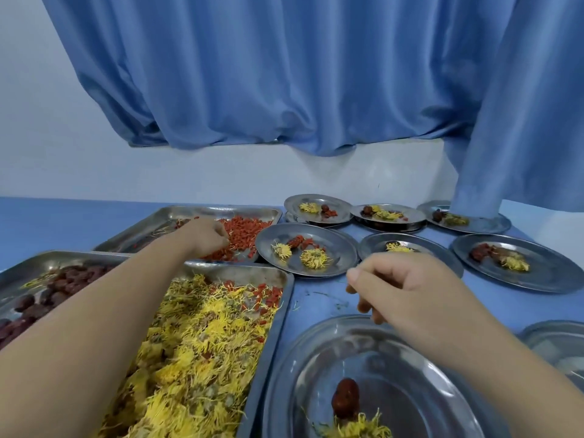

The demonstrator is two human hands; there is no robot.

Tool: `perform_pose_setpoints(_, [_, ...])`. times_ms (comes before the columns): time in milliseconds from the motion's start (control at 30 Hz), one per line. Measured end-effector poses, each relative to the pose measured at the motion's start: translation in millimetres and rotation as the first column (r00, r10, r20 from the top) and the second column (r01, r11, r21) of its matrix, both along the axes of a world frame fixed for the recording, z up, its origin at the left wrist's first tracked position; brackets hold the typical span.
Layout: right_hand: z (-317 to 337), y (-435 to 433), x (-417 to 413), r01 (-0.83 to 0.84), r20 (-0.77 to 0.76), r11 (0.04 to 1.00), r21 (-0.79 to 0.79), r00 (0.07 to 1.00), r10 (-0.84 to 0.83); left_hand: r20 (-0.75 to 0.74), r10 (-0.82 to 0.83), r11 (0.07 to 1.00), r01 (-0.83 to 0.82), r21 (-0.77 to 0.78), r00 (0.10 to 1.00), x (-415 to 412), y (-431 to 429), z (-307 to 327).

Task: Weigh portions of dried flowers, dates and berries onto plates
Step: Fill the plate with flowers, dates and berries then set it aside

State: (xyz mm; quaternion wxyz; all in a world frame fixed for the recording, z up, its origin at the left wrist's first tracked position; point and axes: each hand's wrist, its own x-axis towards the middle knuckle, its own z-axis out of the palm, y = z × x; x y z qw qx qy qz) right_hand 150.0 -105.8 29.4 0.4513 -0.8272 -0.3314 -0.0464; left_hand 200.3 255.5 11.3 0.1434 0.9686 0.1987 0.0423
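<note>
Six plates (341,248) filled; the plate (395,390) at the bench's (316,298) near edge (date (346,398), flowers (357,429)) awaits berries (249,232) that the left hand (205,235) pinches in its fingers; right hand (410,295) fingers curled, hold unclear.

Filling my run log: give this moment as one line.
left hand grips berries in tray | right hand above near plate | plate holds date, flowers

Looks like some basic food-prep or portioning room, not a home kitchen imo. Plain white wall (47,137), big blue curtain (284,74) hanging across it, and a long blue surface (47,216) loaded with stainless trays (221,209) of bulk dried flowers (196,358) and berries (246,232), plus a bunch of identical metal plates (335,245) holding the same little mix. Very canteen-back-room.
</note>
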Motion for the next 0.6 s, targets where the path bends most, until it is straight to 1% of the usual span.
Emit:
perform_pose_setpoints(100, [-3.9,1.9,3.3,-0.011,-0.006,1.000,-0.014,1.000,0.011,-0.037,0.015,1.000,-0.014,0.006,0.999,20.5,-3.2,-10.9])
perform_pose_setpoints(167, [-4.6,1.6,5.0,-0.011,-0.004,1.000,-0.021,1.000,0.010,-0.095,0.010,1.000,-0.009,0.017,0.995,30.0,-3.2,-15.7])
perform_pose_setpoints(233, [-3.9,0.9,5.8,-0.014,-0.016,1.000,-0.006,1.000,0.014,-0.217,-0.011,1.000,0.016,0.024,0.976,36.7,-3.0,-19.8])
perform_pose_setpoints(300, [-3.2,0.4,6.8,-0.021,-0.059,0.999,0.031,0.998,0.022,-0.321,-0.004,0.997,0.027,0.068,0.947,41.8,-4.2,-23.3])
perform_pose_setpoints(333, [-3.2,0.5,7.3,-0.021,-0.082,0.999,0.049,0.996,0.025,-0.334,0.007,0.995,0.027,0.096,0.943,44.2,-5.0,-24.4])
perform_pose_setpoints(433, [-5.0,0.6,10.0,-0.018,-0.118,0.997,0.070,0.993,0.026,-0.292,0.033,0.991,0.007,0.135,0.956,50.7,-7.7,-26.1])
perform_pose_setpoints(533, [-6.9,1.4,10.3,-0.022,-0.125,0.997,0.076,0.992,0.031,-0.269,0.066,0.989,-0.027,0.146,0.961,53.2,-6.4,-27.2])
perform_pose_setpoints(600, [-8.2,1.8,9.7,-0.023,-0.116,0.997,0.073,0.993,0.031,-0.254,0.074,0.991,-0.043,0.127,0.964,54.0,-1.9,-28.2])
